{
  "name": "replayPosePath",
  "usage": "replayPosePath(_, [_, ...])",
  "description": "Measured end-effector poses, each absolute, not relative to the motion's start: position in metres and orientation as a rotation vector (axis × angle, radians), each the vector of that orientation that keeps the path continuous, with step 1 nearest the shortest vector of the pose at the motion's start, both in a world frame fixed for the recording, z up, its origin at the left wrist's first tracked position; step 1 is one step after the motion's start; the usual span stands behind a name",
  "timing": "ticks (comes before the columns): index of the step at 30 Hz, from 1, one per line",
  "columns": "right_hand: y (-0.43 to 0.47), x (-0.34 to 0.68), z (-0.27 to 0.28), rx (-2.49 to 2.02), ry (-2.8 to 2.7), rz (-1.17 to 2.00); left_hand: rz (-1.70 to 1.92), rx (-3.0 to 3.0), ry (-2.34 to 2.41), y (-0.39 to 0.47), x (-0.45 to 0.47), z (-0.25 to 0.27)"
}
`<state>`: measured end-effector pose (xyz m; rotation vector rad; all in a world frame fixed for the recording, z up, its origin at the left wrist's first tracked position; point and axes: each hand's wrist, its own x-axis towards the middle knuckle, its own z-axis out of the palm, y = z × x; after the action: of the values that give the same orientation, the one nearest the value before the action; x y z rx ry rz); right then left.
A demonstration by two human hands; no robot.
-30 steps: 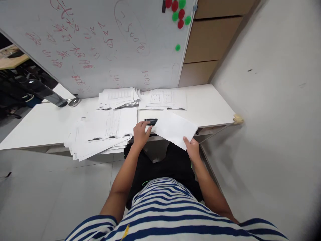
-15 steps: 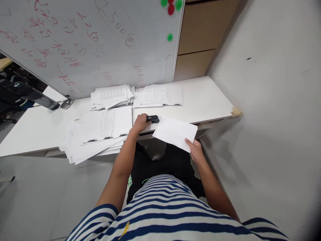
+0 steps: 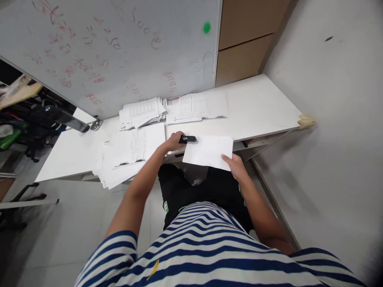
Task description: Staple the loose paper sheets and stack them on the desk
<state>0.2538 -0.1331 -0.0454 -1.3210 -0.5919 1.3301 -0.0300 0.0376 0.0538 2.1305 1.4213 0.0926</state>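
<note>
My left hand [image 3: 175,141] is closed around a black stapler [image 3: 188,139] at the front of the white desk. The stapler's front end overlaps the upper left corner of a white sheet of paper [image 3: 208,151]; whether its jaws are pressed together cannot be made out. My right hand [image 3: 237,165] pinches the sheet at its lower right corner, thumb on top. The sheet reaches out past the desk's front edge, over my lap. Left of my left hand lies a spread pile of papers [image 3: 139,145], partly behind my forearm.
Behind, against the whiteboard [image 3: 167,56], lie a messy paper stack [image 3: 142,111] and a flatter printed stack [image 3: 194,105]. A dark bottle [image 3: 70,119] lies at the left beside a small round object [image 3: 96,124]. A wall [image 3: 338,139] bounds the right side of the desk [image 3: 254,103].
The stapler has moved onto the paper's upper left corner, where before it lay just beside it. The sheet has turned straighter. My view has shifted slightly.
</note>
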Motion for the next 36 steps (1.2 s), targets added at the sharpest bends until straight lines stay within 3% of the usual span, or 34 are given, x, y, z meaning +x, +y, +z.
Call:
replayPosePath(3, [-0.134, 0.249, -0.041, -1.320, -0.591, 1.331, -0.051, 1.981, 1.308, 0.053, -0.037, 0.077])
replayPosePath(7, [-0.139, 0.244, -0.033, -1.333, -0.609, 1.335, 0.293, 1.979, 1.292, 0.066, -0.011, 0.082])
replayPosePath(11, [-0.141, 0.246, -0.031, -1.348, -0.617, 1.339, 0.467, 2.182, 1.485, 0.061, 0.036, 0.053])
replayPosePath(21, [-0.151, 0.252, -0.041, -1.453, -0.649, 1.312, 0.402, 2.405, 1.474, 0.063, 0.051, 0.013])
replayPosePath(30, [-0.176, 0.255, -0.030, -1.512, -0.840, 1.269, 0.257, 2.398, 1.612, 0.051, 0.057, 0.032])
replayPosePath(36, [-0.175, 0.247, -0.012, -1.664, -1.058, 1.052, 0.183, 2.389, 1.644, 0.048, 0.057, 0.044])
